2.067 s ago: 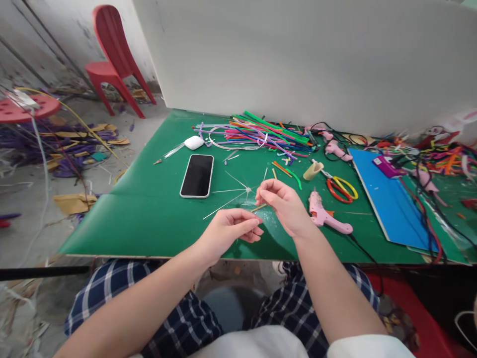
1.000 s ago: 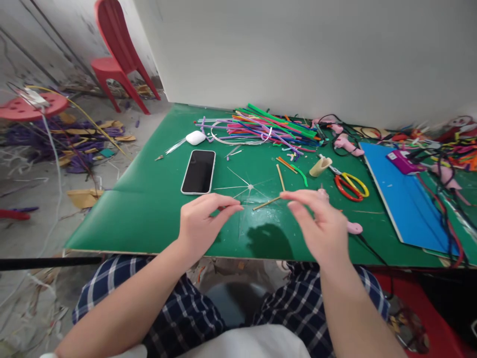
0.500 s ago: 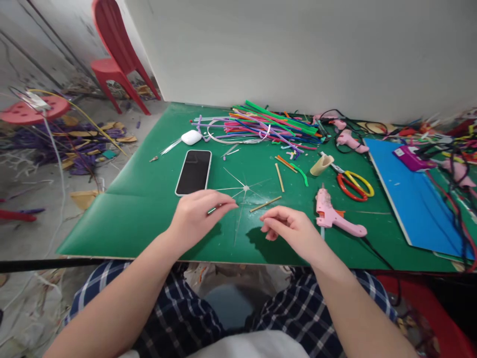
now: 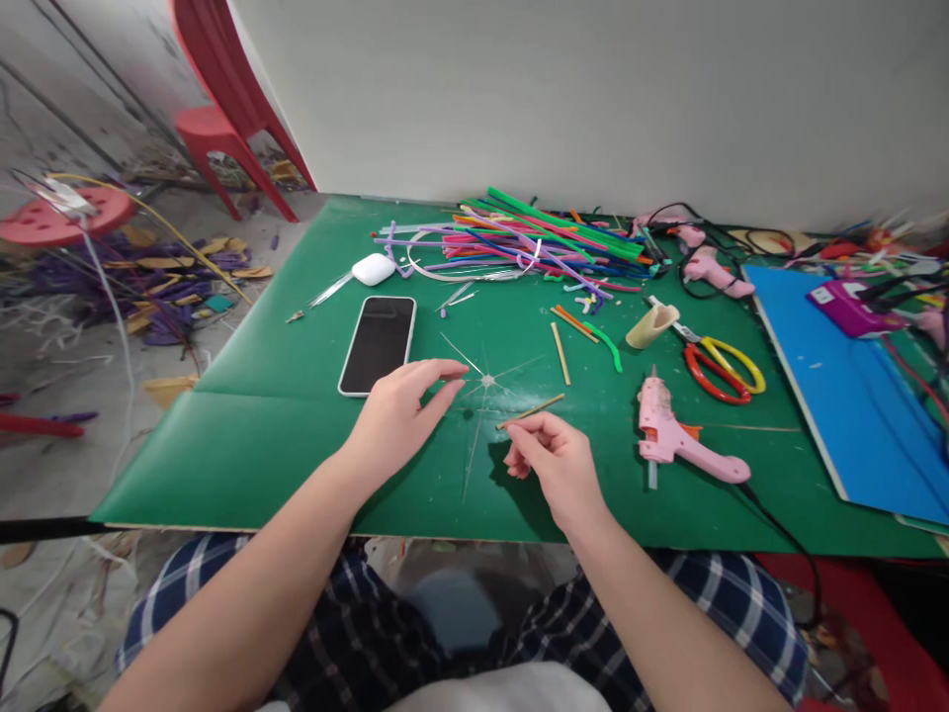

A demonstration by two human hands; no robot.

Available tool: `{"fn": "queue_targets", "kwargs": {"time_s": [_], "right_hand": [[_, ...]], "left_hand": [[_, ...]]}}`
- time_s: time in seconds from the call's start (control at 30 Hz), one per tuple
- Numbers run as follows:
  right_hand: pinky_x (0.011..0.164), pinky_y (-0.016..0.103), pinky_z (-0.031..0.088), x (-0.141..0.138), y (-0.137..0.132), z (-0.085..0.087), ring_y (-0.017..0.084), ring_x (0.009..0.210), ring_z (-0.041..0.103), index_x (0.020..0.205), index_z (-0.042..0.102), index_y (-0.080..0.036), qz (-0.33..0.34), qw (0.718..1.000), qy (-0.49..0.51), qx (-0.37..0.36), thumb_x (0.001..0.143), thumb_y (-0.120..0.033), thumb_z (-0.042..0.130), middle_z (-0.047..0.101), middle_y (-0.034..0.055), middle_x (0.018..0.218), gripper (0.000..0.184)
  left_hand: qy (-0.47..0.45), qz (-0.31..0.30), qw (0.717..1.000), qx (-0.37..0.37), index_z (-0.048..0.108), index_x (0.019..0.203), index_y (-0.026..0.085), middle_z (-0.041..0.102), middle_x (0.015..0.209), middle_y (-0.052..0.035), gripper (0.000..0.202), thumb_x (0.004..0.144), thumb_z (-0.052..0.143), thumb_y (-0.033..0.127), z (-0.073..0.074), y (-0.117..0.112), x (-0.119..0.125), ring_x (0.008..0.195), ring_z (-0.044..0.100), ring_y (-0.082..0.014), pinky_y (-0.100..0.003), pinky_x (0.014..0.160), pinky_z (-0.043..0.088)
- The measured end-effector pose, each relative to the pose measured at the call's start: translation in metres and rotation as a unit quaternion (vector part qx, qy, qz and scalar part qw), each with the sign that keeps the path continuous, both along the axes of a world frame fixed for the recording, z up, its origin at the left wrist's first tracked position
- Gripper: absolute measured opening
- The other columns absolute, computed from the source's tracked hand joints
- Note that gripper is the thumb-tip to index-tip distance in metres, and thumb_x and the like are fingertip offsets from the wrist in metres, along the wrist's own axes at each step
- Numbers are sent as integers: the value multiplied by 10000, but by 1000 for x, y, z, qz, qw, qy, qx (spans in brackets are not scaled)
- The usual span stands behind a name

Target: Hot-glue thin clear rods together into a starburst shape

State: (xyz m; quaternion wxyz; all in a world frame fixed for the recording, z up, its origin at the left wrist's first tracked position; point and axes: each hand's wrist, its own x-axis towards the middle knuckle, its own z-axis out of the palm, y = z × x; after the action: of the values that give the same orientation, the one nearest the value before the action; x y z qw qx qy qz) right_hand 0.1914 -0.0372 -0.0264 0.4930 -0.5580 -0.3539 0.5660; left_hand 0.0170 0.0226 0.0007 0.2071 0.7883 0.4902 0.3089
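A star of thin clear sticks (image 4: 487,381) lies flat on the green mat (image 4: 282,415). My left hand (image 4: 400,413) rests beside it, fingers stretched out and apart, the tips touching the star's left spokes. A tan stick (image 4: 535,407) lies just right of the star. My right hand (image 4: 556,463) is curled with thumb and forefinger pinched at the tan stick's near end.
A black phone (image 4: 377,343) and a white earbud case (image 4: 373,268) lie left of the star. Coloured pipe cleaners (image 4: 534,247) are heaped at the back. To the right are a pink glue gun (image 4: 671,435), scissors (image 4: 716,366) and a blue sheet (image 4: 852,396).
My right hand let the tan stick drop onto the mat, swung right, then came back to pinch its near end. My left hand slid forward to the star and spread its fingers.
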Motion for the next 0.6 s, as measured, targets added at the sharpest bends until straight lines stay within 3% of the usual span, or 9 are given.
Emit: {"fn": "queue_targets", "kwargs": {"time_s": [0.17,0.37,0.6], "right_hand": [[409,205,409,-1,0,-2,85,401,518,697,599,-179,-10,1000,2,3,707,-329,652,587,-32,475,160],[415,213,420,-1,-1,-2,89,403,522,684,599,-180,-5,1000,-5,11,712,-320,647,586,-30,473,150],[436,203,432,-1,-1,-3,80,419,531,693,603,-181,1,1000,-6,13,725,-315,641,594,-30,490,142]], "left_hand": [[1,-15,999,41,608,982,209,651,982,-40,205,857,454,263,-2,-1,1,936,582,-179,-313,809,475],[-14,-16,991,134,625,889,195,660,883,-35,148,847,484,208,-4,-4,3,864,583,-151,-288,806,468],[17,-15,986,164,630,897,187,662,831,-31,136,836,511,210,-6,-6,4,796,578,-149,-276,763,459]]}}
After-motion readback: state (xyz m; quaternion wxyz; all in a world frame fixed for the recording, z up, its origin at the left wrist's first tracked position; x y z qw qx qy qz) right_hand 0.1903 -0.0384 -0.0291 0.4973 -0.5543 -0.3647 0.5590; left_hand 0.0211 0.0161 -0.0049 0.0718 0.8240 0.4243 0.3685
